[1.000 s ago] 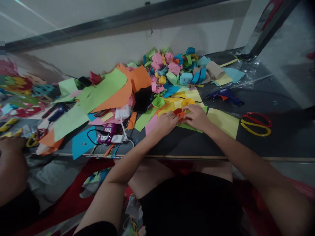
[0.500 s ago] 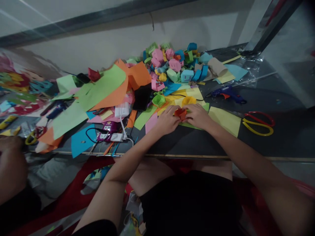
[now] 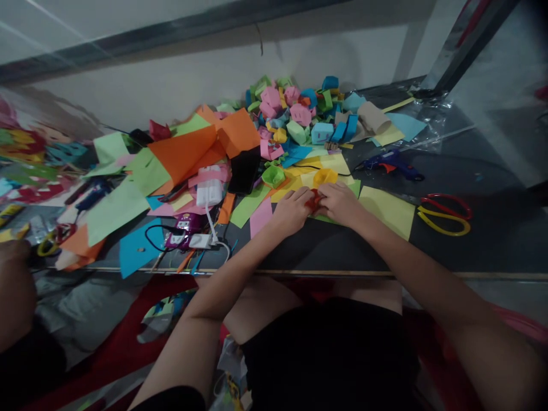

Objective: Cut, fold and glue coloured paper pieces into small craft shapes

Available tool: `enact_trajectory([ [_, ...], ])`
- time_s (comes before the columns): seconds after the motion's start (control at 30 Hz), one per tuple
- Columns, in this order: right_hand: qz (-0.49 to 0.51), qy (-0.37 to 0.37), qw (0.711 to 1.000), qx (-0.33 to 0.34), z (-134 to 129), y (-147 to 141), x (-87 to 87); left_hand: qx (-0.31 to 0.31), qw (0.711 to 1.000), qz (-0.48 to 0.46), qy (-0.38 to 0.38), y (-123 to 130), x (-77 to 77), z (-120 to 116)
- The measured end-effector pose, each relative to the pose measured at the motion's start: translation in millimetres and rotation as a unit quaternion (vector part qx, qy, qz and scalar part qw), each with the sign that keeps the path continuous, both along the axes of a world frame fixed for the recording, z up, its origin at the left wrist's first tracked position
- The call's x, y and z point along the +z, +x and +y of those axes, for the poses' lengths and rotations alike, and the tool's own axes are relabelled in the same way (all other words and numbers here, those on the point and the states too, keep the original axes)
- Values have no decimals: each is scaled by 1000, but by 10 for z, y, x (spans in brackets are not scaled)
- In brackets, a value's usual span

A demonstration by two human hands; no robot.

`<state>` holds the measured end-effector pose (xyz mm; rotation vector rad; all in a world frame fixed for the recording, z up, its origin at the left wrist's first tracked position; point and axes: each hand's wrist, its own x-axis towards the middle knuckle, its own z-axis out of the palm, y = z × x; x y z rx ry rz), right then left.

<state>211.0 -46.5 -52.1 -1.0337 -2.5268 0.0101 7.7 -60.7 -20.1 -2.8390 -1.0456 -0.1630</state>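
My left hand [image 3: 292, 212] and my right hand [image 3: 338, 204] meet near the table's front edge. Between them they pinch a small folded orange-red paper piece [image 3: 314, 201], mostly covered by the fingers. Just beyond the hands sits a yellow folded paper cup shape [image 3: 325, 176]. A similar green one [image 3: 273, 176] is to the left of it. Beneath and around the hands lie paper sheets, among them a pink strip [image 3: 261, 218] and a pale yellow sheet [image 3: 387, 211] on the right.
Scissors with red and yellow handles [image 3: 445, 214] and a blue glue gun [image 3: 394, 164] lie to the right. Folded paper pieces [image 3: 299, 114] are heaped at the back. Leftward are a black phone [image 3: 244, 171], a purple power strip [image 3: 185, 228] with cables, and another person's arm [image 3: 15, 291].
My hands have drawn closer over the orange-red paper, which shows less now. On the left, an orange sheet now covers much of the large green one. The view has shifted slightly.
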Motion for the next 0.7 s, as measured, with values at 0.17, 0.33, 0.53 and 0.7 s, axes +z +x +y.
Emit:
enact_trajectory([
  [0.17, -17, 10, 1000, -3, 16, -7, -25, -10, 999, -32, 1, -60, -30, 35],
  [0.33, -1, -13, 1000, 1, -37, 6, 30, -32, 995, -90, -15, -128, -119, 134],
  [0.53, -1, -38, 999, -6, -68, 78, 74, -42, 995, -85, -9, -120, -147, 134],
  [0.7, 15, -44, 999, 1, -18, 78, -1, -41, 998, -31, 34, -31, -96, 82],
])
